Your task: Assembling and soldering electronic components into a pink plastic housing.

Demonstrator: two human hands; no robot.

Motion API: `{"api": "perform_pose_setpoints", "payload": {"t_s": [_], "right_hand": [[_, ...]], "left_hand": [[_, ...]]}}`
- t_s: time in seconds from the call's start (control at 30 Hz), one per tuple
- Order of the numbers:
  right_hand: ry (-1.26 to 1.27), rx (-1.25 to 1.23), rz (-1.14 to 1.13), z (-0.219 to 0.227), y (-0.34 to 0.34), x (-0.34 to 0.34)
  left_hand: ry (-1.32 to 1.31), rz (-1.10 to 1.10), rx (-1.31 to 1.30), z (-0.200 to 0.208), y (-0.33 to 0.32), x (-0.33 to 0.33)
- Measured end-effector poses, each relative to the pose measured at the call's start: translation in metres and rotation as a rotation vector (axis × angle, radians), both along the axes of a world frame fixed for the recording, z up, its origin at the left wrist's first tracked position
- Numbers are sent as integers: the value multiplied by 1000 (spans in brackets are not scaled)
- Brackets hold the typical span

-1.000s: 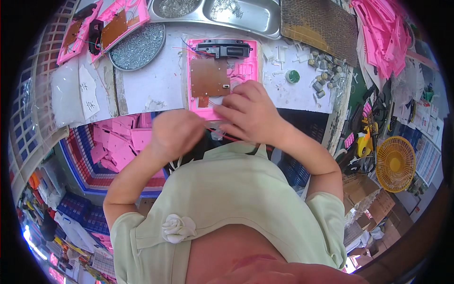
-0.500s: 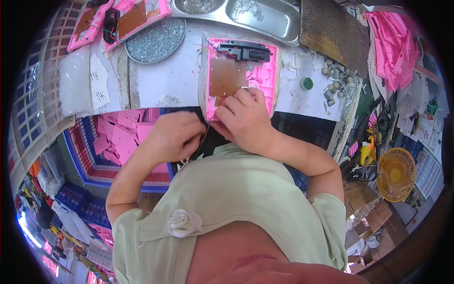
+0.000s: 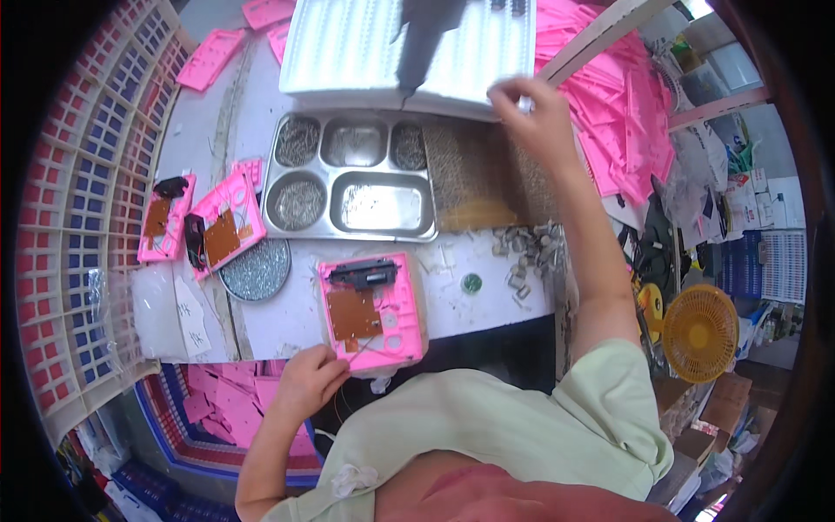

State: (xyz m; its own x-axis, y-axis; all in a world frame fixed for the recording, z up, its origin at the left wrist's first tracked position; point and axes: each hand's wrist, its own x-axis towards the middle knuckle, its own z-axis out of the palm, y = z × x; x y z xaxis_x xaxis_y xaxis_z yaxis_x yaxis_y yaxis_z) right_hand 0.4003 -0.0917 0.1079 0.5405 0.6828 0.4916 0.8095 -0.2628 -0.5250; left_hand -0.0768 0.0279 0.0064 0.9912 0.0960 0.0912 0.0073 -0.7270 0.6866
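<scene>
A pink plastic casing (image 3: 404, 344) lies at the table's front edge, holding a brown circuit board (image 3: 354, 314) and a black part (image 3: 364, 274) along its far side. At its near left corner, my left hand (image 3: 310, 380) is closed, fingertips pinching a thin wire that trails down toward my lap. My right hand (image 3: 541, 122) is stretched far forward at the near right corner of a white ribbed tray (image 3: 348, 52). Its thumb and fingers are curled together; whatever they pinch is too small to make out.
A steel compartment tray (image 3: 348, 233) holds small metal parts. Beside it are a round dish of metal bits (image 3: 258, 271), two more fitted casings (image 3: 228, 224) and a green round container (image 3: 471, 283). A blurred dark tool-like thing (image 3: 426, 43) hangs over the white tray. Pink parts (image 3: 609, 104) heap at right.
My right hand has left the casing and reached far forward to the white tray. My left hand has come up to the casing's near left corner. The view has shifted forward.
</scene>
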Motion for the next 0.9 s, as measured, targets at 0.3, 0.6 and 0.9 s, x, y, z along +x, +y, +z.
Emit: {"api": "perform_pose_setpoints", "payload": {"t_s": [0.3, 0.6, 0.9], "right_hand": [[-721, 31, 8, 30, 125, 155], [-938, 1, -82, 4, 172, 177], [331, 250, -191, 16, -20, -71]], "left_hand": [[83, 110, 28, 9, -10, -3], [137, 23, -17, 9, 2, 1], [19, -28, -55, -8, 7, -5]]}}
